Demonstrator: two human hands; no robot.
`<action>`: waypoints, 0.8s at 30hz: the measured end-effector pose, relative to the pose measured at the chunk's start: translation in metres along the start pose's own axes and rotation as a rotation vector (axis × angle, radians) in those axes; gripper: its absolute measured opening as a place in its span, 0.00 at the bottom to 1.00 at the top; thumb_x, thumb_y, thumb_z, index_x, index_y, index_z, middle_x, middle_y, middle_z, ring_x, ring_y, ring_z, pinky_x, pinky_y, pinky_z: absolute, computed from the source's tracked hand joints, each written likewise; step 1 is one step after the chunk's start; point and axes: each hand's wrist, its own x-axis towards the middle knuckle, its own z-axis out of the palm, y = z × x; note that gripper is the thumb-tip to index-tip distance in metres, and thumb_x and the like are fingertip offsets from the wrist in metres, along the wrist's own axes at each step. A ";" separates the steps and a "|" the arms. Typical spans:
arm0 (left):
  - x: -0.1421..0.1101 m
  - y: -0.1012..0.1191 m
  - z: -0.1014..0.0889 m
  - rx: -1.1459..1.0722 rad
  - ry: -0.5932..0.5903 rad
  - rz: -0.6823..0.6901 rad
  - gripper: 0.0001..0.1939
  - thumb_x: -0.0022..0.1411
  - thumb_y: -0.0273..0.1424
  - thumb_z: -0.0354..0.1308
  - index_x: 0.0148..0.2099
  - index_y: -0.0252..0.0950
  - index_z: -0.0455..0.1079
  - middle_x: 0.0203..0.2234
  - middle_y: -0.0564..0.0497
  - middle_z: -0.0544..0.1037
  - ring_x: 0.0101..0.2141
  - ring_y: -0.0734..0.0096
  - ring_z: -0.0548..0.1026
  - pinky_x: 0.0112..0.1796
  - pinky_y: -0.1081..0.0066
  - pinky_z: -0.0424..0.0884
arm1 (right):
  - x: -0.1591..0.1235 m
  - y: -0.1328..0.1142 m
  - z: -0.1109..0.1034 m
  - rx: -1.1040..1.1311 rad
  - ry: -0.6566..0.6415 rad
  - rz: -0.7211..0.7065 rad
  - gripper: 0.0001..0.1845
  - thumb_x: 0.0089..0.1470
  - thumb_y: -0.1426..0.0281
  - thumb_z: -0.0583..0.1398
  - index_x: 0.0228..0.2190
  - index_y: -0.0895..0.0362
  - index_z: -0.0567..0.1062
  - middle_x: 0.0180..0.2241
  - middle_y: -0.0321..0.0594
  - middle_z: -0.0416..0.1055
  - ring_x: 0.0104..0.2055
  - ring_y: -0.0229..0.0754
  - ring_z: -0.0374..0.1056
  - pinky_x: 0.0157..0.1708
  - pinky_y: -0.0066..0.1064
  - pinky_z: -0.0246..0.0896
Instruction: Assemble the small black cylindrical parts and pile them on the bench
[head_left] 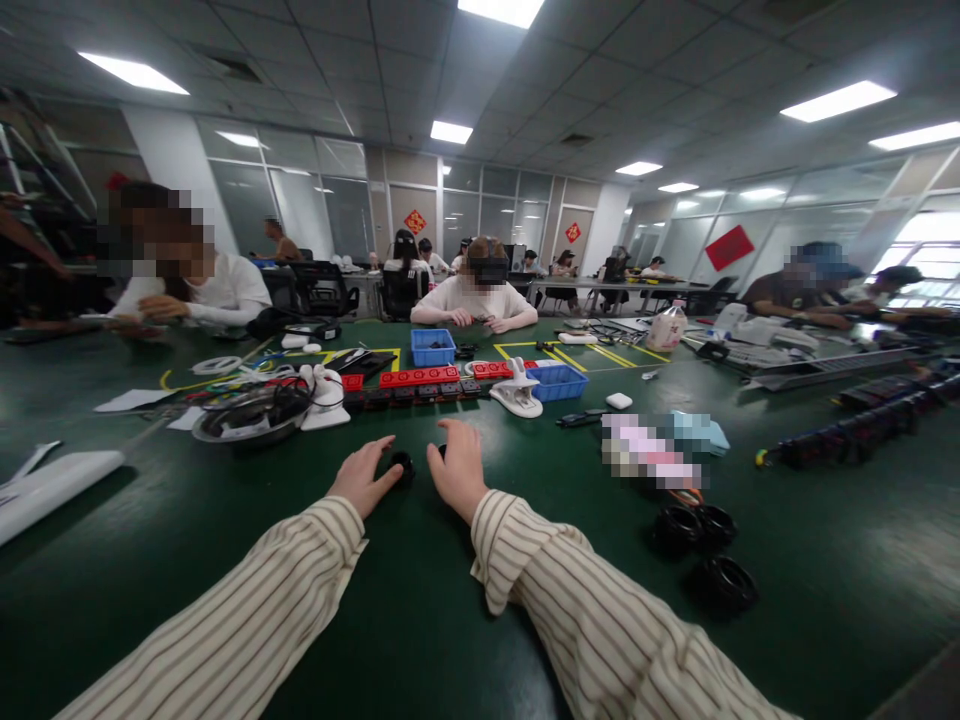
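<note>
My left hand (364,480) rests low over the green table with thumb and fingers spread apart. Close by its fingertips sits a small black round part (404,466); the thumb seems to touch its near side. My right hand (460,468) is a short way to the right, thumb and fingers curled about another black part (442,452), mostly hidden behind the hand. Several black ring-shaped parts (726,584) stand farther right on the table, hollow in the middle.
Ahead lie a row of red and black blocks (420,377), a metal bowl (251,437) with cables, white clamps (517,390) and blue bins (556,381). A white part (64,490) lies at left, a long dark strip (862,425) at right. People sit around the table.
</note>
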 end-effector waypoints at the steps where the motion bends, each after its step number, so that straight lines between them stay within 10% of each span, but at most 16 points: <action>1: 0.001 -0.002 0.000 -0.035 0.027 -0.008 0.32 0.60 0.50 0.41 0.57 0.34 0.58 0.46 0.42 0.70 0.45 0.56 0.69 0.49 0.55 0.62 | -0.002 -0.004 -0.001 -0.005 -0.034 -0.079 0.19 0.53 0.71 0.54 0.48 0.57 0.64 0.50 0.47 0.62 0.56 0.47 0.54 0.58 0.47 0.39; 6: 0.004 -0.010 -0.001 -0.096 0.124 -0.067 0.38 0.63 0.50 0.25 0.60 0.25 0.52 0.47 0.36 0.67 0.49 0.55 0.67 0.50 0.56 0.64 | -0.015 -0.021 0.002 -0.107 -0.306 -0.406 0.19 0.54 0.74 0.54 0.49 0.56 0.64 0.45 0.43 0.69 0.49 0.43 0.62 0.57 0.43 0.43; 15: 0.002 -0.006 0.004 -0.131 0.045 -0.006 0.41 0.60 0.55 0.22 0.59 0.32 0.56 0.46 0.42 0.69 0.48 0.58 0.68 0.51 0.59 0.63 | -0.052 -0.046 -0.020 -0.137 -0.355 -0.380 0.17 0.50 0.63 0.61 0.42 0.56 0.67 0.37 0.41 0.71 0.42 0.45 0.65 0.45 0.36 0.57; 24: 0.005 0.004 0.002 -0.042 -0.140 -0.013 0.36 0.60 0.52 0.33 0.58 0.30 0.58 0.44 0.42 0.71 0.47 0.56 0.69 0.50 0.57 0.63 | -0.182 -0.051 -0.147 -0.029 -0.398 -0.078 0.18 0.47 0.69 0.62 0.42 0.52 0.68 0.38 0.40 0.71 0.41 0.43 0.67 0.42 0.33 0.63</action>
